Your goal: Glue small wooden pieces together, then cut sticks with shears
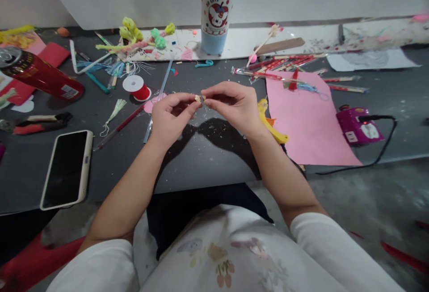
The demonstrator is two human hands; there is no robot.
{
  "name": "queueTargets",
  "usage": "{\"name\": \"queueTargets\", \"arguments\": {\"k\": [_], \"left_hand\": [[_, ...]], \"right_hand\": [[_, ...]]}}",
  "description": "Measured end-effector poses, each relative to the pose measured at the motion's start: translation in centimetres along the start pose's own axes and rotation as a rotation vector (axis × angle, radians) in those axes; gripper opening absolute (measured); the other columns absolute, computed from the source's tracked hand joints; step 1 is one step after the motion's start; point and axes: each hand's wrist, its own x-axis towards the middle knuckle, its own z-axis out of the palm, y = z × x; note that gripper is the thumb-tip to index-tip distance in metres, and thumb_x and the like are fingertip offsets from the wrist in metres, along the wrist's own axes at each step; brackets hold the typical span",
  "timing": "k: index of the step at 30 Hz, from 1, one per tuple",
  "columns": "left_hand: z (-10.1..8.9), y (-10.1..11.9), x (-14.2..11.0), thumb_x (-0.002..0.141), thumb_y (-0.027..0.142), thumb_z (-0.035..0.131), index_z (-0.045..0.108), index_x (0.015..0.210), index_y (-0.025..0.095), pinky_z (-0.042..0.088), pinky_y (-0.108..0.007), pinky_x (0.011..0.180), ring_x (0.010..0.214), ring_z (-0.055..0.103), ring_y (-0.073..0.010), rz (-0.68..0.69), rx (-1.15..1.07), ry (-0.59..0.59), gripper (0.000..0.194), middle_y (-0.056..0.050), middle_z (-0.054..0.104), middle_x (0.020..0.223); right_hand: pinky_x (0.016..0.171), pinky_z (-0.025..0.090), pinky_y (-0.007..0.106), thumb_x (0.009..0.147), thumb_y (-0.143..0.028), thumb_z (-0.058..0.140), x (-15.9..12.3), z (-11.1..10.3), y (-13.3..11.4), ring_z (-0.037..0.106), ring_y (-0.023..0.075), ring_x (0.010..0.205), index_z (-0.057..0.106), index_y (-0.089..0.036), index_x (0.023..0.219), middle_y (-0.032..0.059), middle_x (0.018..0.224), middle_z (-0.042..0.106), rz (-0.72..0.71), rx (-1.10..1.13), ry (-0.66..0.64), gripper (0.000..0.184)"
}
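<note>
My left hand [172,115] and my right hand [231,104] meet above the dark table [201,158], fingertips pinched together on a small pale scrap [198,99] held between them. What the scrap is made of I cannot make out. Both hands hover a little above the tabletop and cast a shadow on it. A red spool of thread [136,87] lies just left of my left hand. A yellow tool [272,126] lies under my right wrist.
A phone [67,167] lies at the front left, a red can [40,75] on its side behind it. A pink paper sheet [306,117] and a purple device [358,129] with a black cable sit right. A tall bottle [216,12] stands at the back.
</note>
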Motion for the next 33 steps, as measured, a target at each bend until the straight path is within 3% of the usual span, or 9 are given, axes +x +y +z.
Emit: {"name": "queueTargets", "arguments": {"k": [10,19,27,33], "left_hand": [[0.0,0.8,-0.4,0.08,0.045,0.074,0.073,0.088,0.022,0.056,-0.024,0.056,0.065,0.069,-0.0124,0.072,-0.017,0.055,0.025,-0.003,0.076,0.086],[0.2,1.0,-0.7,0.078,0.047,0.075,0.073,0.09,0.023,0.054,-0.022,0.049,0.063,0.069,-0.0119,0.064,-0.039,0.062,0.026,-0.003,0.077,0.088],[0.0,0.8,-0.8,0.076,0.054,0.075,0.073,0.089,0.025,0.053,-0.023,0.048,0.064,0.069,-0.013,0.042,-0.019,0.049,0.032,-0.004,0.077,0.088],[0.1,0.8,-0.7,0.077,0.049,0.076,0.074,0.089,0.024,0.053,-0.023,0.047,0.056,0.065,-0.0102,0.064,-0.081,0.05,0.027,-0.003,0.076,0.086]], "right_hand": [[0.074,0.056,0.03,0.082,-0.022,0.065,0.3,0.0,0.5,0.062,0.0128,0.077,0.068,-0.021,0.086,0.0021,0.086,0.067,-0.141,-0.09,0.01,0.005],[0.077,0.059,0.035,0.082,-0.044,0.07,-0.2,0.5,1.1,0.063,0.0142,0.077,0.053,-0.026,0.101,0.0011,0.091,0.064,-0.073,-0.006,0.027,0.031],[0.08,0.06,0.039,0.08,-0.055,0.07,-0.2,0.6,0.9,0.065,0.0159,0.084,0.048,-0.028,0.101,0.0022,0.098,0.066,-0.019,0.039,0.022,0.041],[0.08,0.06,0.038,0.08,-0.062,0.067,0.0,0.7,0.8,0.066,0.0155,0.082,0.043,-0.029,0.097,0.0009,0.092,0.067,-0.042,0.081,0.023,0.045]]}}
